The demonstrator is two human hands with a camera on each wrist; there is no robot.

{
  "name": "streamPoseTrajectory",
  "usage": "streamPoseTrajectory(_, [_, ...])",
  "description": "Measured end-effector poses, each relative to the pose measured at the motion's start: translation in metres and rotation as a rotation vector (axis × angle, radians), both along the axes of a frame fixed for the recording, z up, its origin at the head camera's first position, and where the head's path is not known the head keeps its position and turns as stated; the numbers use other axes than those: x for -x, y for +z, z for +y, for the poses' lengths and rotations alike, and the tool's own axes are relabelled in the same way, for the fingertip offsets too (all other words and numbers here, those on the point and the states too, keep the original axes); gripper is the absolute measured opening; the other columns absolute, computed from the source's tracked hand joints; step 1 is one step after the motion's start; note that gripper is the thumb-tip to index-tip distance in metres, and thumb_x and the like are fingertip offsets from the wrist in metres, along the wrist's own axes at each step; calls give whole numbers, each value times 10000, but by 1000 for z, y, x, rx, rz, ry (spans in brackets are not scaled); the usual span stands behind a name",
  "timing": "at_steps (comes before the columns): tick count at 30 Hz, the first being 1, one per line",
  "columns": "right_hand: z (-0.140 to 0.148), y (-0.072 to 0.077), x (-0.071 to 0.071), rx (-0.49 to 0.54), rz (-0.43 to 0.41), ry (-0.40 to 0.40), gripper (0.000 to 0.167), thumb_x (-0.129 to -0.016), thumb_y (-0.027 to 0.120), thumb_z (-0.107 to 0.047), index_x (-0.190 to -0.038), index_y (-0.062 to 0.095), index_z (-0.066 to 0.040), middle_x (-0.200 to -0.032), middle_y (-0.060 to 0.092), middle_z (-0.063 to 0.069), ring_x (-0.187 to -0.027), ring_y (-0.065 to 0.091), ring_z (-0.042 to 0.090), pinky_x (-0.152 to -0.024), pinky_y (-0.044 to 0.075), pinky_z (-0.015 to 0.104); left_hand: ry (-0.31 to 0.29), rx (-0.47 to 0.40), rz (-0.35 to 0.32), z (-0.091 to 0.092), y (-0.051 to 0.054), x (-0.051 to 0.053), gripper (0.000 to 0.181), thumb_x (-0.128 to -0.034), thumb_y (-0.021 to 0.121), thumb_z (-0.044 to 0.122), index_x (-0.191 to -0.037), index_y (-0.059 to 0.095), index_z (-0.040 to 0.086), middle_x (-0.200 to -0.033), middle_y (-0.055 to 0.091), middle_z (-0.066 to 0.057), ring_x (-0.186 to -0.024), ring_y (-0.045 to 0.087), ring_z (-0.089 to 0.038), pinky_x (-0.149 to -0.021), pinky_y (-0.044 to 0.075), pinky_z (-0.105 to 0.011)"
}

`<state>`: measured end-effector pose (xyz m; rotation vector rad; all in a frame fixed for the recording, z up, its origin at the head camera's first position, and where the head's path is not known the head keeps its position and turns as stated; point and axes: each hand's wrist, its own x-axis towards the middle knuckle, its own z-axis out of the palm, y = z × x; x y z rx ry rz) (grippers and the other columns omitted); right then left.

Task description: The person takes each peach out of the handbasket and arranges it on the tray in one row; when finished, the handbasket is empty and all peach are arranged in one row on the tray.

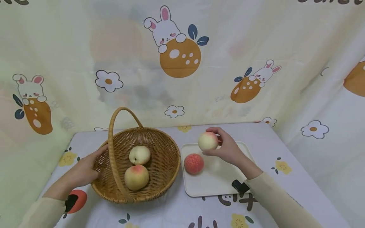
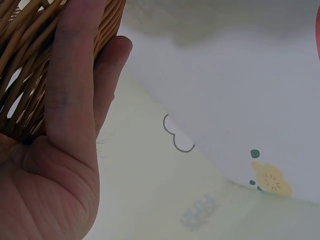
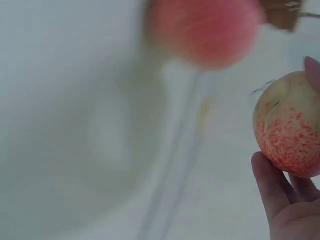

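Observation:
A wicker basket [image 1: 163, 152] with an arched handle holds a pale peach [image 1: 139, 155] and a larger yellow-pink peach [image 1: 137, 177]. My left hand [image 1: 82, 169] grips the basket's left rim; in the left wrist view, its fingers [image 2: 75, 75] lie against the weave. Above the tray, my right hand [image 1: 226, 148] holds a cream and pink peach [image 1: 208, 141] between thumb and fingers. The right wrist view shows that peach [image 3: 290, 125] with red speckles, held by the hand [image 3: 292, 210]. A red peach [image 1: 194, 164] lies at the left side of the white tray [image 1: 219, 177].
The tray stands just right of the basket on a patterned white tablecloth [image 1: 159, 215]. A printed curtain [image 1: 128, 47] hangs behind the table and along both sides.

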<state>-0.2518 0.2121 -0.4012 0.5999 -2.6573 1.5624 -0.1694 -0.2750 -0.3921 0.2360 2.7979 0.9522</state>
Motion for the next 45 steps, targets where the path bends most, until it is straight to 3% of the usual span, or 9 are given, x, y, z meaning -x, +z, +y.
streamPoseTrajectory(4, [21, -24, -3, -181, 84, -30, 763, -652, 946, -115, -1303, 549, -118, -1264, 585, 78, -1088, 583, 278, -907, 472, 487, 3, -1, -11, -1, 1, 2, 1013, -726, 652, -116, -1615, 203, 69, -1514, 296, -405, -1205, 480, -583, -712, 553, -456])
streamPoseTrajectory(9, [31, -47, -1, -341, 164, 21, 756, -581, 951, -76, -1227, 563, -132, -1325, 547, 62, -1178, 545, 260, -961, 451, 480, 10, -2, -13, 0, 3, 2, 1013, -720, 629, -126, -1616, 201, 71, -1512, 297, -407, -1169, 511, -535, -681, 523, -403])
streamPoseTrajectory(15, [31, -54, -2, -455, 205, 84, 802, -554, 962, -138, -1261, 583, -153, -1383, 477, 102, -1120, 576, 297, -906, 484, 494, 18, -20, -24, 1, 2, -2, 1014, -716, 624, -133, -1615, 202, 69, -1514, 294, -407, -1172, 508, -529, -666, 508, -384])
streamPoseTrajectory(18, [34, -51, -4, -446, 170, 126, 846, -564, 957, -145, -1322, 581, -123, -1398, 471, 118, -1143, 566, 305, -932, 470, 504, 10, -14, -11, 0, 1, -2, 1023, -707, 633, -128, -1614, 203, 68, -1520, 295, -398, -1214, 480, -542, -696, 504, -400])
streamPoseTrajectory(23, [49, -43, -8, -369, 9, 190, 873, -652, 918, -130, -1431, 526, -92, -1421, 497, 107, -1229, 524, 328, -956, 467, 493, -3, -16, -2, 0, -1, -2, 1026, -700, 627, -131, -1613, 203, 64, -1521, 296, -397, -1230, 469, -539, -708, 498, -404])
streamPoseTrajectory(27, [56, -40, -10, -310, -64, 216, 837, -710, 871, -99, -1455, 495, -35, -1407, 536, 117, -1225, 540, 357, -940, 497, 459, -1, -18, -4, 0, -1, -1, 1023, -699, 620, -133, -1612, 202, 59, -1518, 299, -399, -1203, 487, -522, -690, 498, -394])
streamPoseTrajectory(33, [49, -43, -9, -293, -70, 216, 806, -725, 880, -110, -1437, 512, -28, -1373, 568, 102, -1202, 571, 349, -926, 514, 400, 5, -7, -10, 0, 1, -1, 1033, -694, 617, -132, -1614, 188, 57, -1518, 288, -406, -1190, 490, -509, -699, 496, -403])
streamPoseTrajectory(40, [38, -41, -11, -304, -62, 215, 828, -719, 904, -142, -1434, 504, -18, -1372, 562, 107, -1205, 555, 355, -956, 493, 481, 10, 5, 4, 2, 1, -1, 1036, -688, 604, -139, -1617, 197, 78, -1507, 314, -402, -1124, 529, -475, -692, 485, -407])
streamPoseTrajectory(45, [14, -14, -7, -231, 31, 242, 874, -752, 896, -211, -1485, 451, -43, -1483, 477, 137, -1300, 496, 381, -1033, 421, 535, 14, 7, -3, 1, 2, -1, 1038, -691, 598, -146, -1618, 189, 78, -1516, 297, -402, -1103, 519, -451, -670, 467, -394])
